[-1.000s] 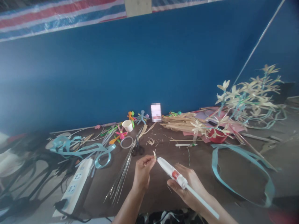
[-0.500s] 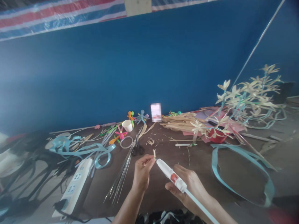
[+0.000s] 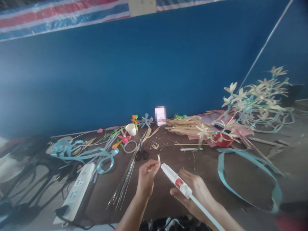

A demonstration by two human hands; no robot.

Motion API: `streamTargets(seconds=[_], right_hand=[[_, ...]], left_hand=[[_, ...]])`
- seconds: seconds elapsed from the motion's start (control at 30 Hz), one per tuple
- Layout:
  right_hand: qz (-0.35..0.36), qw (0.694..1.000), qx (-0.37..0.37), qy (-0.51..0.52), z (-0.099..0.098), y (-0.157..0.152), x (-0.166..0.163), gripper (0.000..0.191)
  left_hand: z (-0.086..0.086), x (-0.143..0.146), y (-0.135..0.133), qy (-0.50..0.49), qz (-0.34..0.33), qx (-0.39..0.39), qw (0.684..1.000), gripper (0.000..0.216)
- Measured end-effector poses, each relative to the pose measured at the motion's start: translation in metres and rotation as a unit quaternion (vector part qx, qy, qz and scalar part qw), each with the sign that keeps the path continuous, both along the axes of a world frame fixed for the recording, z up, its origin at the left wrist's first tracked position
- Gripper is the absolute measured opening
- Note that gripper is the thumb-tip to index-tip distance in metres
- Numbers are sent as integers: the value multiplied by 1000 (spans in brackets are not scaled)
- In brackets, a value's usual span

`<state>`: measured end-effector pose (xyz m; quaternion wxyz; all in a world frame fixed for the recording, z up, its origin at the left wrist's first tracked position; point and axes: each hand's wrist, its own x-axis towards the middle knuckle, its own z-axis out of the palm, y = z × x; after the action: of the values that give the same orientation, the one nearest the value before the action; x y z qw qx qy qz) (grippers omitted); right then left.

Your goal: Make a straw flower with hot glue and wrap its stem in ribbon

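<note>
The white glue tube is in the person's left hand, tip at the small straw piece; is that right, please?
Not quite: the head view shows the white glue tube in the right hand, its tip at the small straw piece.

The dark brown wooden table (image 3: 207,163) is crowded: on its left lie a white power strip (image 3: 78,187), tangled loops of light-blue ribbon (image 3: 84,155) and a fanned bundle of thin metal wires (image 3: 126,179), with black-handled scissors (image 3: 141,154) at the bundle's far end. Farther back sit a small white paper cup (image 3: 131,129), a clear tape ring (image 3: 130,146) and a pile of pale straw strips (image 3: 185,125). To the right, one large loop of light-blue ribbon (image 3: 250,179) lies flat.
</note>
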<state>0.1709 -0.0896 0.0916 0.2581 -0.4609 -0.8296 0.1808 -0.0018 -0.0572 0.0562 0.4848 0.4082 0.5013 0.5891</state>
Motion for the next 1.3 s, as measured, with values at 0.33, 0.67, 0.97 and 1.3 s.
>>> streamTargets(seconds=[0.33,0.67,0.97,1.3], right_hand=[[-4,1000,-4,-11,2,0,0,35],[0,1000,-14,-13,4,0,0,36],[2,1000,-14,6,7,-1,0,35],[1,1000,-18,-9,3,1,1,35]], left_hand=[[1,1,0,-3,10,-5,1000,13],[-1,1,-1,-11,4,-6,1000,13],[0,0,0,-38,13,-15,999,12],[-6,-1,0,-101,-10,-32,994,9]])
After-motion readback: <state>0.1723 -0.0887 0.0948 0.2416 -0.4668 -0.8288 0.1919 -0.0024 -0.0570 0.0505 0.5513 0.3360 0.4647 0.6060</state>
